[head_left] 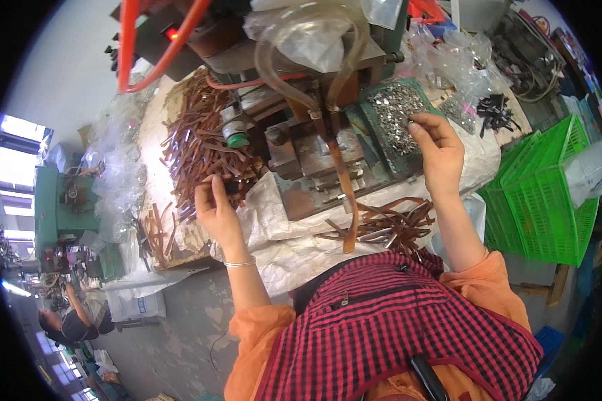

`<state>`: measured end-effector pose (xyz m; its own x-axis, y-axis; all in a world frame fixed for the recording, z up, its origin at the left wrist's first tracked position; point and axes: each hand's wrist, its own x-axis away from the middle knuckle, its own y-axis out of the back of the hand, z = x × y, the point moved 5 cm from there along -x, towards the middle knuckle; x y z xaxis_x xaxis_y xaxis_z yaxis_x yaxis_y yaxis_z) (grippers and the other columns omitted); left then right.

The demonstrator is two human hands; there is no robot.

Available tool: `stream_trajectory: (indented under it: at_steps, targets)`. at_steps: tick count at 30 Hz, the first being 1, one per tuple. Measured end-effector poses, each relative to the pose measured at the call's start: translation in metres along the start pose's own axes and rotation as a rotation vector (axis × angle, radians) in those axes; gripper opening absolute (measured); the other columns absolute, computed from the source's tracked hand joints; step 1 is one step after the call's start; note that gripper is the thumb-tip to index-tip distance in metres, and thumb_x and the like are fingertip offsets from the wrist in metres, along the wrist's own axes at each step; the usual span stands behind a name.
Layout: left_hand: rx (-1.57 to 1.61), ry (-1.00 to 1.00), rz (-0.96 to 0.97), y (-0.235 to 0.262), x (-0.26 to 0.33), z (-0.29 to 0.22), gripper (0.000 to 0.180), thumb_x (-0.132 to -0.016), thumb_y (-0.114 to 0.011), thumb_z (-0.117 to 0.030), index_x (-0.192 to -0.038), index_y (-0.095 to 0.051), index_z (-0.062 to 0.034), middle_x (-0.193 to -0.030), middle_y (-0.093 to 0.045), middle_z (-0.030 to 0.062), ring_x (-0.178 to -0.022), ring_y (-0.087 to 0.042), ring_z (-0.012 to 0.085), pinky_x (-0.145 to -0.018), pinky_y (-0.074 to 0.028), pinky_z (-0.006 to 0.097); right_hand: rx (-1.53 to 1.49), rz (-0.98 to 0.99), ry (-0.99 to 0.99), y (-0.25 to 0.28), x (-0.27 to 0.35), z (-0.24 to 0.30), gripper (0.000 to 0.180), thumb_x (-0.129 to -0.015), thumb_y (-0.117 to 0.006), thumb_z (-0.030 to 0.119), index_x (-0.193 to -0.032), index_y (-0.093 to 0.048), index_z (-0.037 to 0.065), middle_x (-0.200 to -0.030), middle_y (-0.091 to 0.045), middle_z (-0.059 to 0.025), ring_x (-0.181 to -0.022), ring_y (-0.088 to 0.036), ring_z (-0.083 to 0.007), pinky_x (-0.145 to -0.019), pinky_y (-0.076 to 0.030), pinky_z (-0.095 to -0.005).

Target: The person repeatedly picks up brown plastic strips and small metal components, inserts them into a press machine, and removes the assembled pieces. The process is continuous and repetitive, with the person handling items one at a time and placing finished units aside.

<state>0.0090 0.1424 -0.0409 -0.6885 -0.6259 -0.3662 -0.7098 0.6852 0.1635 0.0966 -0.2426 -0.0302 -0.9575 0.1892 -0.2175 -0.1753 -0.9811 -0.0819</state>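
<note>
At the press, hands [217,204] [435,144] pick strap [231,187] and rivets [394,113].

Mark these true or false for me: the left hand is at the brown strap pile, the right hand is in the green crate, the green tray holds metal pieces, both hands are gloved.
1. The left hand is at the pile of brown straps. True.
2. The right hand is in the green crate. False: it is over the green tray on the machine; the crate stands apart, to the right.
3. The green tray holds small silvery metal pieces. True.
4. Both hands are gloved. False: both are bare; the left wrist wears a thin bracelet.
</note>
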Motion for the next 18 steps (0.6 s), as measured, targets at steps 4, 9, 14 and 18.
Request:
stream_trajectory:
  at_steps: [4,9,14,18]
  targets:
    - [0.125,-0.067,0.046,-0.023,-0.007,-0.030,0.014,-0.101,-0.061,-0.013,-0.099,-0.066,0.0006,-0.089,-0.070,0.0044,-0.072,-0.060,0.0067,-0.059,-0.047,0.021,0.044,0.239,0.177,-0.048,0.006,0.048,0.021,-0.087,-0.070,0.002,-0.108,-0.067,-0.002,-0.102,-0.070,-0.0071,-0.093,-0.067,-0.0131,-0.088,-0.051,-0.0260]
    - [0.092,-0.086,0.032,-0.033,0.014,-0.014,0.011,-0.099,-0.063,-0.009,-0.103,-0.065,0.0006,-0.092,-0.070,0.0048,-0.078,-0.060,0.0067,-0.064,-0.048,0.020,-0.138,0.170,0.110,-0.093,0.016,0.032,0.029,-0.085,-0.070,-0.001,-0.112,-0.061,-0.003,-0.100,-0.070,-0.0090,-0.092,-0.067,-0.0126,-0.085,-0.051,-0.0267]
    - [0.150,-0.213,-0.047,-0.029,0.025,-0.056,0.008,-0.098,-0.060,-0.003,-0.103,-0.063,0.0031,-0.097,-0.071,0.0093,-0.082,-0.061,0.0084,-0.071,-0.050,0.021,-0.215,0.145,-0.002,-0.097,0.016,0.032,0.035,-0.085,-0.070,0.001,-0.118,-0.058,-0.004,-0.094,-0.072,-0.0077,-0.090,-0.065,-0.0106,-0.084,-0.050,-0.0247]
    - [0.271,-0.662,0.011,-0.033,0.028,-0.144,0.007,-0.095,-0.063,0.000,-0.100,-0.061,0.0044,-0.097,-0.072,0.0166,-0.084,-0.067,0.0187,-0.070,-0.052,0.026,-0.292,0.202,-0.118,-0.103,0.014,0.045,0.040,-0.086,-0.068,0.001,-0.123,-0.055,-0.005,-0.097,-0.072,-0.0093,-0.093,-0.065,-0.0122,-0.087,-0.049,-0.0265]
